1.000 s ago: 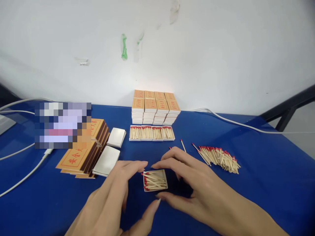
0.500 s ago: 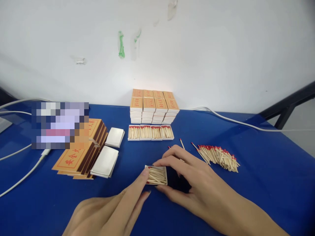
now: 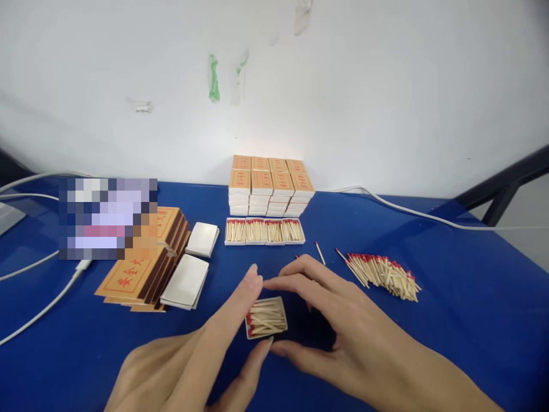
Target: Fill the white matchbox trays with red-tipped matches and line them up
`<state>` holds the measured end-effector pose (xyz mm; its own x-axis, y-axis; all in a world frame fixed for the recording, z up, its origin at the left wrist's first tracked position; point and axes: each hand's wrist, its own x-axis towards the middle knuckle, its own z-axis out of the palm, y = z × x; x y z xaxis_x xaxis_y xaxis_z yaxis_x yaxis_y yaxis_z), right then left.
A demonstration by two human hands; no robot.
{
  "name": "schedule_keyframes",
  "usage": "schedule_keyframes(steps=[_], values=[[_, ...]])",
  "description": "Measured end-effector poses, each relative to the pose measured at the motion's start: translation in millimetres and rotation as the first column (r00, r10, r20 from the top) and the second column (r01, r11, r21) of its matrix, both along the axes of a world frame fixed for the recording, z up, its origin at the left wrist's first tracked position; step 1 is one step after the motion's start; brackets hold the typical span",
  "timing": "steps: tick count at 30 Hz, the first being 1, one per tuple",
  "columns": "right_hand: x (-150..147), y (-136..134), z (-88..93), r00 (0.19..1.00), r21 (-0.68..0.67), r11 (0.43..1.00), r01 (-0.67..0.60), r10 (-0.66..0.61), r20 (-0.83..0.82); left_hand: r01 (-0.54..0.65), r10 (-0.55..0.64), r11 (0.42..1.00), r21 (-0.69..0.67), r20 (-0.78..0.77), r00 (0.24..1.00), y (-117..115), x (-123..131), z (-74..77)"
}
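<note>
A small white matchbox tray [image 3: 266, 318] full of red-tipped matches lies slightly turned between my hands. My left hand [image 3: 206, 349] has it between index finger and thumb: the index finger covers its upper left corner, and the thumb tip is by its near edge. My right hand [image 3: 338, 320] curves around the tray's right side, with thumb and fingers apart and a gap between the index finger and the tray's far edge. Its other fingers are partly hidden. Beyond stands a row of filled matchbox trays [image 3: 265, 244].
Stacked orange matchboxes [image 3: 270, 182] stand behind the row. Loose matches [image 3: 384, 276] are heaped at right, with a single match [image 3: 319, 253] nearer. At left are flat orange box sleeves [image 3: 137, 274], white empty-looking trays [image 3: 186, 281] and a pixelated object [image 3: 109, 217]. A white cable [image 3: 412, 217] runs behind.
The tray has shifted slightly left and toward me and turned a little. My left index finger and thumb have spread around it. My right fingertips have parted from its edges.
</note>
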<state>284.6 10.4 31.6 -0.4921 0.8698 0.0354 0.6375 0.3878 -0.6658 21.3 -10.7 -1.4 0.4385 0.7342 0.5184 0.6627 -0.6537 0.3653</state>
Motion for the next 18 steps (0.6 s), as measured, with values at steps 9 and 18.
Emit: schedule_keyframes(steps=[9, 18], values=[[1, 0, -1.8, 1.0, -0.029, 1.0, -0.01, 0.01, 0.0, -0.038, 0.039, 0.997, -0.061, 0.0, 0.999, 2, 0, -0.2], [-1, 2, -3.4, 0.999, -0.001, 1.0, -0.021, 0.021, 0.033, 0.071, -0.07, 0.997, 0.019, -0.08, 0.994, 13, 1, -6.1]])
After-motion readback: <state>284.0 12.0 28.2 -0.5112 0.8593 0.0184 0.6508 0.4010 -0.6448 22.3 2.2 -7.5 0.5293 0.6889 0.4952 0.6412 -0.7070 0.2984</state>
